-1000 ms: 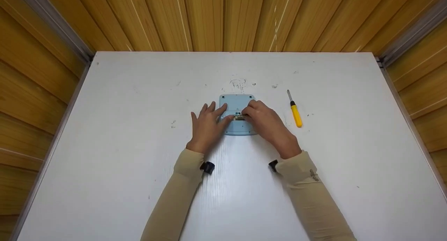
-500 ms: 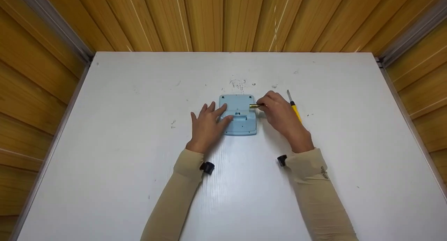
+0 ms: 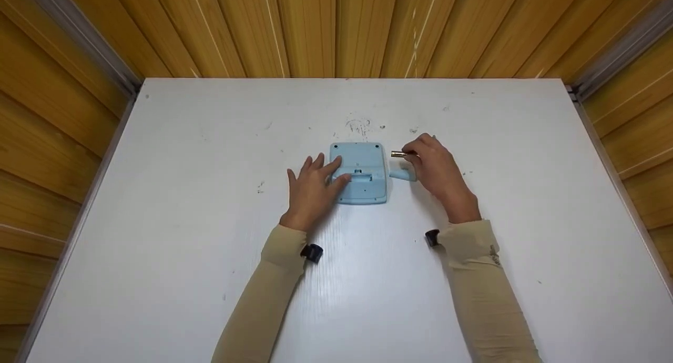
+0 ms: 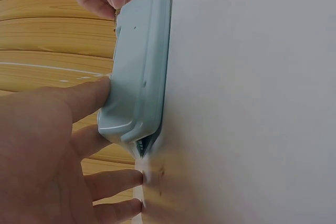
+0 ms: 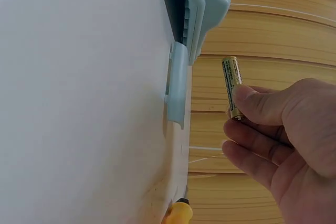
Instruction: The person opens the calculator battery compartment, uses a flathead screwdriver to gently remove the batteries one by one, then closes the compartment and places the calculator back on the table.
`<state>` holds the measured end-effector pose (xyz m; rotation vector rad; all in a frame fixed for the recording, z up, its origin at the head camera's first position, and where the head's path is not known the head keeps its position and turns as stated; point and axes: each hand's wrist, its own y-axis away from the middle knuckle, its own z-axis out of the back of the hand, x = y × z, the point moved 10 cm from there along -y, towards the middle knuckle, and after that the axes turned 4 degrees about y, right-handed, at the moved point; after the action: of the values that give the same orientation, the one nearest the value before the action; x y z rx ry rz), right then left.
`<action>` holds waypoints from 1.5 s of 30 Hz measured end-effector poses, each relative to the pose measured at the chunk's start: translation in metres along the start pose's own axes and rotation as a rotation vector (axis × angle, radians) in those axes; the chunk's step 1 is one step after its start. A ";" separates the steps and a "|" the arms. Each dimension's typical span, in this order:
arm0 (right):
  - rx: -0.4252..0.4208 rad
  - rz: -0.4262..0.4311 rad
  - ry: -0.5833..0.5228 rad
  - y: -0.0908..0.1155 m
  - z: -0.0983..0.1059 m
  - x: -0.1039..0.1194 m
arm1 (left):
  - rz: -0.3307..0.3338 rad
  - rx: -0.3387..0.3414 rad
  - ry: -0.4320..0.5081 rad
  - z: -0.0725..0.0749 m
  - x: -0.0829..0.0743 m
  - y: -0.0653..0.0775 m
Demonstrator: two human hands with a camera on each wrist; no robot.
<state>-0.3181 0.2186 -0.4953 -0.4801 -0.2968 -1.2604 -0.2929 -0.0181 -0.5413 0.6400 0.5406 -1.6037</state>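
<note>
A light blue calculator lies back side up on the white table, its battery compartment uncovered and no battery visible in the part that shows. My left hand rests on its left side, fingers spread, with the thumb on the back near the compartment. Between thumb and fingers my right hand pinches a gold and black cylindrical battery, held above the table to the calculator's right. Below that hand lies the light blue battery cover, close beside the calculator.
A screwdriver with a yellow handle lies on the table to the right, mostly hidden behind my right hand in the head view. Wood-patterned panels stand beyond the table's far edge and along both sides.
My right hand has lifted the battery out of the compartment and carried it right, past the calculator's edge. The battery cover has come into view. My left hand has stayed in place.
</note>
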 end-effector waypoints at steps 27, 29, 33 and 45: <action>0.099 -0.122 -0.051 -0.014 -0.020 -0.034 | 0.000 0.004 0.016 0.000 0.003 0.001; 0.112 -0.125 -0.053 -0.014 -0.022 -0.035 | 0.005 0.005 0.017 0.001 0.003 0.001; 0.123 -0.128 -0.060 -0.013 -0.023 -0.037 | 0.001 -0.001 0.009 0.001 0.002 0.002; 0.116 -0.121 -0.041 -0.016 -0.018 -0.039 | 0.002 0.000 0.021 0.000 0.000 0.001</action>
<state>-0.3454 0.2388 -0.5267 -0.3939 -0.4368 -1.3433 -0.2919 -0.0178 -0.5414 0.6581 0.5553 -1.5967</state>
